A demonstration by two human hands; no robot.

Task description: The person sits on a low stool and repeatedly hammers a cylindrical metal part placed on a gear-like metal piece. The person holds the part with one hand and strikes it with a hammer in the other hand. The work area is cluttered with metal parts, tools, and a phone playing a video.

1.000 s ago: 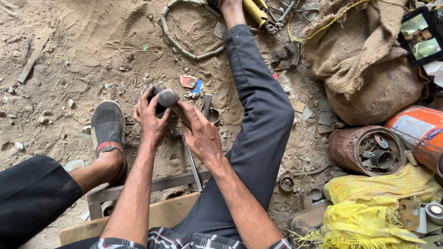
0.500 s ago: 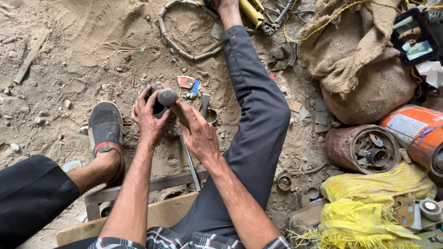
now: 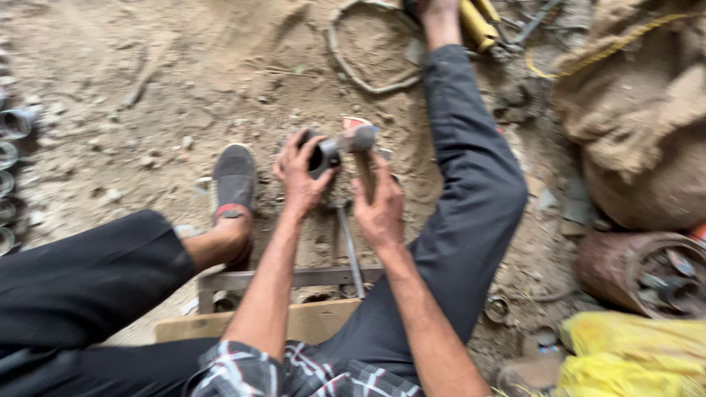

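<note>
The left hand (image 3: 300,170) is curled around a short dark metal pipe piece (image 3: 321,156), fingers wrapped over its top and thumb under it, holding it just above the sandy ground (image 3: 184,88). The pipe's open end faces the camera and its long axis runs roughly sideways, toward the hammer head (image 3: 358,138) that touches it on its right. The right hand (image 3: 380,206) is closed on the hammer's wooden handle (image 3: 365,170), which runs from the head down into the palm — so the right hand sits below and right of the pipe, while the left is the nearer one, already on it.

Just left of the pipe lies a grey shoe (image 3: 234,180); below it a thin metal rod (image 3: 351,246) leads down to a steel frame (image 3: 294,278). Motion blur softens everything — the exact seat of the pipe, whether it rests on something or is only held, is hidden by the fingers. A rusty drum (image 3: 640,268) stands far right of the pipe.
</note>
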